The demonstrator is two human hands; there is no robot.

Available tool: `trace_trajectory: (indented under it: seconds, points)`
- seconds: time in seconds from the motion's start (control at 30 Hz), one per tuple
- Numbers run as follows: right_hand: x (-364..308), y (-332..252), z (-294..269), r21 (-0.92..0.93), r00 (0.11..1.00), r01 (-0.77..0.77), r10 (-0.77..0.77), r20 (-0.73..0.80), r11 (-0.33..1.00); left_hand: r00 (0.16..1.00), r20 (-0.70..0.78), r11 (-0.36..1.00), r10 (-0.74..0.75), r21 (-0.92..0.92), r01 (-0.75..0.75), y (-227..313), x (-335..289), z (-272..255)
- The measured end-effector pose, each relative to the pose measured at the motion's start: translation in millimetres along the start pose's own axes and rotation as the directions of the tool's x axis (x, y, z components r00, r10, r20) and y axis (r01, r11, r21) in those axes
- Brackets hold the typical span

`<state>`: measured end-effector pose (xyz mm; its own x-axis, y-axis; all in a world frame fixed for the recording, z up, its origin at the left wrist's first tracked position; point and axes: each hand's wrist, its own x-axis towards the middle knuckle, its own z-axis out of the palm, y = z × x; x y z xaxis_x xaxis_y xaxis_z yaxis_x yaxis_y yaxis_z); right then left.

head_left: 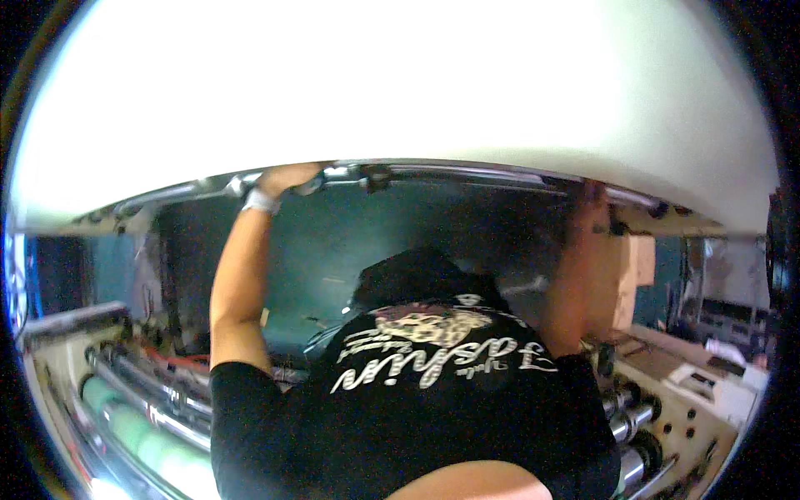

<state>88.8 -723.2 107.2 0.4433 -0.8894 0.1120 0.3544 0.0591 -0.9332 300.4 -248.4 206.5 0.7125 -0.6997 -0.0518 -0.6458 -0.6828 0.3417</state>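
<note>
Leftmost, a machine bed carries pale green rollers (125,421), 2 as far as I can count, beside 1 slim steel shaft (154,392) and a tangle of red wires (179,362); above them a co-worker's left hand (279,178), with 1 white wristband (260,202), is clenched over the metal bar (450,173) that runs beneath the huge white roll (400,83). That 1 roll fills the whole upper half of the view, and the 1 bar lies right along its lower edge.

In the middle the co-worker stands with their back to the camera, in a black cap (408,279) and a black printed T-shirt (400,425), both arms raised; at the lower edge a skin-coloured patch (475,485) shows, perhaps the wearer's own arm; neither of the wearer's hands is plainly in view, so their grip cannot be told.

Further right the co-worker's right hand (593,200) reaches the same bar, but it is blurred and shadowed; whether it grasps or only touches I cannot tell. Beyond it sit 1 tan block (637,262), 3 steel roller ends (629,421) and a cream control panel (687,417) with dark buttons.

By my judgement the step in hand is work on the bar under the roll with 2 raised arms; any further move there calls for a firm hold at both ends, kept level.
</note>
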Motion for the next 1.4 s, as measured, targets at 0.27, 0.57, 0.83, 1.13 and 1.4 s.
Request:
trace_trajectory:
  seconds: [0.27, 0.57, 0.83, 1.13, 1.4]
  points:
    - [-15, 7, -11, 0.07, 0.971, -0.163, 0.173, -0.164, 0.984, 0.97, -0.107, 0.968, 0.216, 0.152, -0.199, -32, -1, 15]
    - [-24, 33, 0, 0.116, 0.866, -0.482, 0.493, -0.089, 0.868, 0.809, -0.3, 0.775, 0.505, 0.571, -0.271, -32, 2, 14]
    - [-28, 25, 15, 0.233, 0.88, -0.396, 0.439, -0.18, 0.888, 0.851, 0.111, -0.405, 0.514, 0.906, 0.126, -98, -7, 43]
    - [-23, 19, 7, 0.151, 0.839, -0.471, 0.495, -0.228, 0.869, 0.991, -0.003, 0.853, 0.134, 0.509, -0.114, -35, -3, 11]
    - [-18, -12, -11, -0.208, 0.99, -0.051, 0.022, -0.139, 0.977, 0.944, -0.148, 0.879, 0.296, 0.429, -0.208, -4, -1, 0]
